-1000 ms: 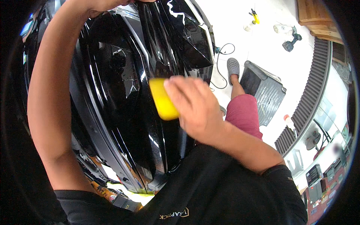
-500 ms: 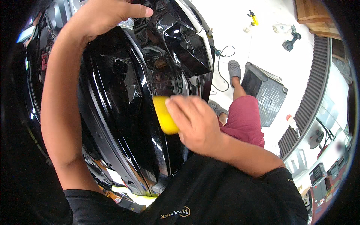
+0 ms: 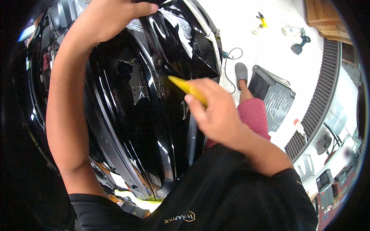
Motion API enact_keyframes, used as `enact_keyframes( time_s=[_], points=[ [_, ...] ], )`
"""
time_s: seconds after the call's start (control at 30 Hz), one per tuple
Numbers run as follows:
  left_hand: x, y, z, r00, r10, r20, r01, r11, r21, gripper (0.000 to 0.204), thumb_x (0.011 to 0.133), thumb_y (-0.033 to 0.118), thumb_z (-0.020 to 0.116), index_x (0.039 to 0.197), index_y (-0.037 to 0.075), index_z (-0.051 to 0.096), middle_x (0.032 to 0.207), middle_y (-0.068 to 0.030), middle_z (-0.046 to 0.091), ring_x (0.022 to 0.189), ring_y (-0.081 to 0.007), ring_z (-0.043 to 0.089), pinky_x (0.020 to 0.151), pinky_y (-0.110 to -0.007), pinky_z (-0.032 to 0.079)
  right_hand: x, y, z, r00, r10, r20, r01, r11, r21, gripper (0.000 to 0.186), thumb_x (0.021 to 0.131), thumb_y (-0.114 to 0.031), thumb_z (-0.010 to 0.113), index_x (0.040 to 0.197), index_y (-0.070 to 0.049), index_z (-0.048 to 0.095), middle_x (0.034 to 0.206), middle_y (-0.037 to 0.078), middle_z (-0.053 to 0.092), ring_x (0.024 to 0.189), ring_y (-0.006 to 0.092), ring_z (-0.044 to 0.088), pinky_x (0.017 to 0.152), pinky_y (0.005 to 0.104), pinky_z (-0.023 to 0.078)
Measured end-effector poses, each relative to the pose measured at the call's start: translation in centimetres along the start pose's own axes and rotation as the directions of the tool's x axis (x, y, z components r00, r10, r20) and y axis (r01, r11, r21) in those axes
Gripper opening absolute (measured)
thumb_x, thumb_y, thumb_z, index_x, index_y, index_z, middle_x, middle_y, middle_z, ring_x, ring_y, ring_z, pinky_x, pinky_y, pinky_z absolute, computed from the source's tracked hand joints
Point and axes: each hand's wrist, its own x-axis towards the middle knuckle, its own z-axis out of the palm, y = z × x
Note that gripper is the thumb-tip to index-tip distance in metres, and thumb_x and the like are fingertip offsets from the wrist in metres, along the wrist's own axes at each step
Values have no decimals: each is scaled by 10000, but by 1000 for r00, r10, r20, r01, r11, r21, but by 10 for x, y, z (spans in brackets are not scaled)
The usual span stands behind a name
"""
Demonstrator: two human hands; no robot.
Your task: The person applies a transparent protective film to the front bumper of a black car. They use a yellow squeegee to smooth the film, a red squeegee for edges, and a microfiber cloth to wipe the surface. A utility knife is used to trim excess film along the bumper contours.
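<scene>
My right hand (image 3: pixel 221 113) is closed on a yellow squeegee (image 3: pixel 186 87), held between thumb and fingers. The squeegee points up and left over a glossy black car body panel (image 3: pixel 119 77); whether its edge touches the surface I cannot tell. At the upper edge, over the far part of the car, my left hand (image 3: pixel 115 17) has its thumb stretched to the right. Its other fingers are hidden or cut off by the picture's edge. Beside that thumb, a bright, rippled sheen (image 3: pixel 179 29) lies across the black surface.
On the white floor at right lie a black step stool (image 3: pixel 271 98), a cordless power tool (image 3: pixel 301 42) and a yellow-topped spray bottle (image 3: pixel 261 21). A thin dark cable (image 3: pixel 227 63) curls beside the car. My foot in a grey clog (image 3: pixel 241 71) stands near the stool.
My right hand has moved up and a little right, and the squeegee has turned from broad side to nearly edge-on. Bright ripples have spread near my left thumb. My left hand has hardly moved.
</scene>
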Motion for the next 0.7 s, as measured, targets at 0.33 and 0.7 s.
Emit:
enact_keyframes(
  time_s=[0.33, 0.7],
  points=[
    [-12, 84, 15, 992, 38, 120, 5, 941, -340, 169, 987, 116, 616, 962, -42, 668, 734, 3, 652, 641, -46, 540, 599, -227, 457, 69, 48, -48, 989, 140, 57, -149, 832, 534, 388, 988, -329, 634, 1210, -10, 628, 858, 33, 671, 777, 94, 625, 718, 258, 506],
    [-36, 56, 38, 996, -63, -66, 59, 996, -66, 479, 869, 272, 789, 1211, -25, 631, 976, -9, 604, 942, -92, 554, 851, -280, 462, 67, 53, -43, 895, 34, 444, -346, 680, 646, 319, 923, -253, 723, 1074, 8, 622, 783, 54, 685, 719, 107, 659, 652, 258, 526]
  ],
)
